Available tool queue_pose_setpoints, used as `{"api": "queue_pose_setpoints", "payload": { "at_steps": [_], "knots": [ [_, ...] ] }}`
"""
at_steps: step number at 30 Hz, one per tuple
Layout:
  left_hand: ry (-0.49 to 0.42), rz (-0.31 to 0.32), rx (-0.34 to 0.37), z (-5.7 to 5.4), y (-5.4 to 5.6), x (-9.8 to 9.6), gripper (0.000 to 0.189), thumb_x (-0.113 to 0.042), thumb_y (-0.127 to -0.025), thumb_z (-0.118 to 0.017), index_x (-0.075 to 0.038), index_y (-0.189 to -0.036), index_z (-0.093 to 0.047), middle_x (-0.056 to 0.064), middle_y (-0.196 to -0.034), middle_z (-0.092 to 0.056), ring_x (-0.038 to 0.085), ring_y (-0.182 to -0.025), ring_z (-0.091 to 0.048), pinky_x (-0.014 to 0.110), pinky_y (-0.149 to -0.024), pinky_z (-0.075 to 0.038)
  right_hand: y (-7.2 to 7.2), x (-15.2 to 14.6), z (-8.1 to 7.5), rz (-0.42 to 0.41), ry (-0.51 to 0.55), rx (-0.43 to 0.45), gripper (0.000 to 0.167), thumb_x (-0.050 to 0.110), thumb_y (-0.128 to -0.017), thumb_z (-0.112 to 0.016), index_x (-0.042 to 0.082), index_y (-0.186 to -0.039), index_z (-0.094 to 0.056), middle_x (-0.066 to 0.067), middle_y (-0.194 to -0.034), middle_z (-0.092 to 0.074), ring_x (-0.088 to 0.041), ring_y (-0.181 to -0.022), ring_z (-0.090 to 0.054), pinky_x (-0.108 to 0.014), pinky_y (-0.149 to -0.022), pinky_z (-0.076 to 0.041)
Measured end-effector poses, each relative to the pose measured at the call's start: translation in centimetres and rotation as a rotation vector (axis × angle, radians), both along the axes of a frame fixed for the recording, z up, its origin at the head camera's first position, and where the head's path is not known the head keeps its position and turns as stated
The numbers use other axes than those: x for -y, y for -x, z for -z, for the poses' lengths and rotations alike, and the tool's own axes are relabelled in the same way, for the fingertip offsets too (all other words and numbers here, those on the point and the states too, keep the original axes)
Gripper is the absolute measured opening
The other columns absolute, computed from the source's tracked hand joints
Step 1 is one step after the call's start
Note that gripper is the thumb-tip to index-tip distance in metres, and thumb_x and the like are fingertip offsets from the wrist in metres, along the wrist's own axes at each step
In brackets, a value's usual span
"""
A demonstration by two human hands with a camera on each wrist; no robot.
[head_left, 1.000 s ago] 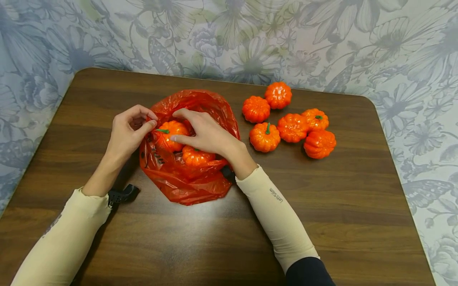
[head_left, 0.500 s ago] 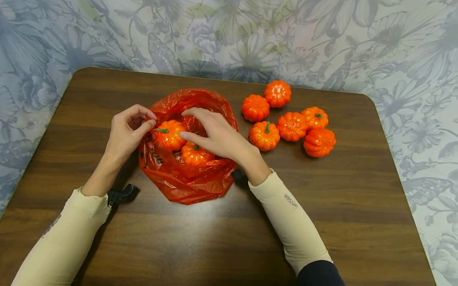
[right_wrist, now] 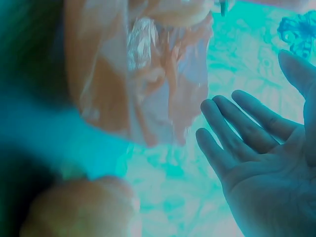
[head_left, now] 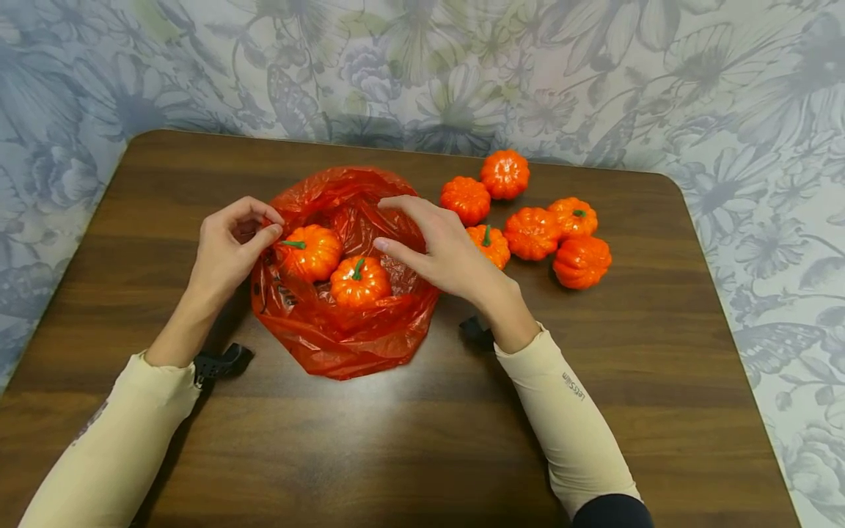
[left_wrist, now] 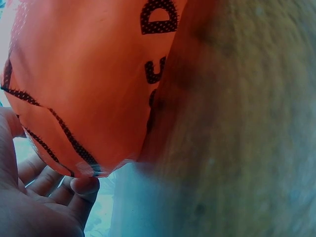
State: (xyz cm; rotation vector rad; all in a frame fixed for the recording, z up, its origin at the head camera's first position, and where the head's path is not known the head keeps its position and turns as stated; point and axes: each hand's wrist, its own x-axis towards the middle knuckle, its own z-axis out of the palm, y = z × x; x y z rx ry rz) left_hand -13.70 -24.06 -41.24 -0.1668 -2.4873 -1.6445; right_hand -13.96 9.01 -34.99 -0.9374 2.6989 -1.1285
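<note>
A red plastic bag (head_left: 356, 352) lies with its mouth spread upward on the table. Inside it sit two small orange pumpkins with green stems, the left pumpkin (head_left: 315, 253) and the right pumpkin (head_left: 360, 281). My left hand (head_left: 227, 246) pinches the bag's left rim between thumb and fingers; the left wrist view shows the bag's printed side (left_wrist: 98, 89) above that hand. Over the bag's right side hovers my right hand (head_left: 452, 249), thumb and fingers apart, holding nothing. In the right wrist view its fingers (right_wrist: 256, 123) are spread beside the bag.
On the table (head_left: 422, 455) to the bag's right lie several more orange pumpkins, among them a stemmed pumpkin (head_left: 490, 247) partly behind my right hand and a ribbed pumpkin (head_left: 582, 262). A flowered wall (head_left: 396, 81) stands behind the table's far edge.
My right hand has let go of the right pumpkin area and moved right, away from the pumpkins in the bag, uncovering them. The left hand keeps its pinch on the rim.
</note>
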Motion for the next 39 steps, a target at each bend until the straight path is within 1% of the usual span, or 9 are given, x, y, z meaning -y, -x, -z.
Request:
{"api": "queue_pose_setpoints", "payload": {
  "at_steps": [8,13,18,25,27,30,34,37,39],
  "knots": [
    [0.005,0.001,-0.005,-0.4,-0.2,-0.3,0.013,-0.004,-0.097,-0.069,0.006,-0.104,-0.071,-0.006,-0.084,-0.066,0.010,-0.072,-0.058,0.017,-0.067,-0.048,-0.3,-4.0,-0.2,0.068,0.025,-0.056,0.052,0.039,-0.103,-0.069,0.013,-0.147,-0.058,-0.002,-0.144,-0.064,-0.022,-0.129,-0.061,-0.044,-0.109,-0.048],
    [0.000,0.011,-0.013,0.1,0.2,0.0,0.014,-0.004,-0.096,-0.070,0.006,-0.105,-0.071,-0.006,-0.084,-0.067,0.010,-0.072,-0.059,0.016,-0.067,-0.048,-0.6,-7.2,-0.5,0.145,0.020,-0.095,0.050,0.034,-0.101,-0.072,0.014,-0.145,-0.061,-0.002,-0.143,-0.066,-0.020,-0.134,-0.060,-0.045,-0.113,-0.046],
    [-0.004,0.012,-0.021,0.2,0.5,0.3,0.013,-0.007,-0.097,-0.071,0.002,-0.105,-0.073,-0.004,-0.086,-0.069,0.012,-0.073,-0.061,0.017,-0.068,-0.049,-0.4,-10.3,-1.1,0.234,0.045,-0.174,0.044,0.027,-0.099,-0.075,0.011,-0.139,-0.065,-0.002,-0.137,-0.069,-0.020,-0.130,-0.063,-0.045,-0.112,-0.046],
    [0.006,0.005,-0.001,0.6,0.2,0.4,0.014,-0.008,-0.096,-0.072,0.002,-0.106,-0.072,-0.006,-0.086,-0.068,0.011,-0.074,-0.061,0.017,-0.069,-0.050,-0.8,-14.0,-1.2,0.336,0.039,-0.179,0.044,0.024,-0.098,-0.076,0.016,-0.140,-0.066,0.002,-0.136,-0.070,-0.020,-0.132,-0.063,-0.046,-0.113,-0.046],
    [0.008,0.006,0.004,0.8,0.1,0.4,0.014,-0.007,-0.096,-0.072,0.003,-0.106,-0.072,-0.006,-0.086,-0.068,0.010,-0.074,-0.061,0.017,-0.069,-0.050,-1.2,-15.2,-0.8,0.362,0.023,-0.169,0.044,0.024,-0.098,-0.076,0.018,-0.141,-0.066,0.002,-0.137,-0.069,-0.020,-0.132,-0.062,-0.043,-0.113,-0.045],
    [-0.003,0.011,-0.001,0.9,0.3,0.3,0.014,-0.005,-0.096,-0.071,0.005,-0.106,-0.072,-0.005,-0.085,-0.068,0.010,-0.073,-0.061,0.017,-0.068,-0.049,-1.8,-17.2,-0.2,0.404,0.001,-0.159,0.046,0.022,-0.097,-0.077,0.021,-0.142,-0.066,0.003,-0.139,-0.069,-0.021,-0.133,-0.062,-0.033,-0.113,-0.044],
    [-0.025,0.024,-0.003,0.7,0.4,0.2,0.014,-0.004,-0.096,-0.071,0.007,-0.106,-0.071,-0.003,-0.086,-0.068,0.011,-0.072,-0.060,0.016,-0.068,-0.048,-2.3,-19.5,0.4,0.461,-0.019,-0.158,0.048,0.019,-0.096,-0.078,0.021,-0.143,-0.065,0.000,-0.139,-0.069,-0.023,-0.134,-0.062,-0.015,-0.097,-0.045],
    [-0.027,0.017,-0.002,0.6,0.4,0.3,0.013,-0.005,-0.096,-0.071,0.005,-0.105,-0.072,-0.003,-0.086,-0.068,0.012,-0.073,-0.060,0.017,-0.067,-0.048,-2.2,-20.9,0.5,0.479,-0.012,-0.168,0.049,0.015,-0.095,-0.079,0.017,-0.142,-0.066,-0.003,-0.139,-0.070,-0.025,-0.135,-0.062,-0.011,-0.098,-0.045],
    [-0.027,0.005,-0.005,0.6,0.3,0.6,0.013,-0.005,-0.096,-0.072,0.004,-0.105,-0.072,-0.003,-0.087,-0.069,0.012,-0.073,-0.060,0.018,-0.067,-0.048,-1.9,-21.5,0.5,0.483,0.005,-0.175,0.048,0.013,-0.094,-0.079,0.016,-0.140,-0.067,-0.005,-0.138,-0.070,-0.023,-0.135,-0.061,-0.013,-0.107,-0.043]
  ]
}}
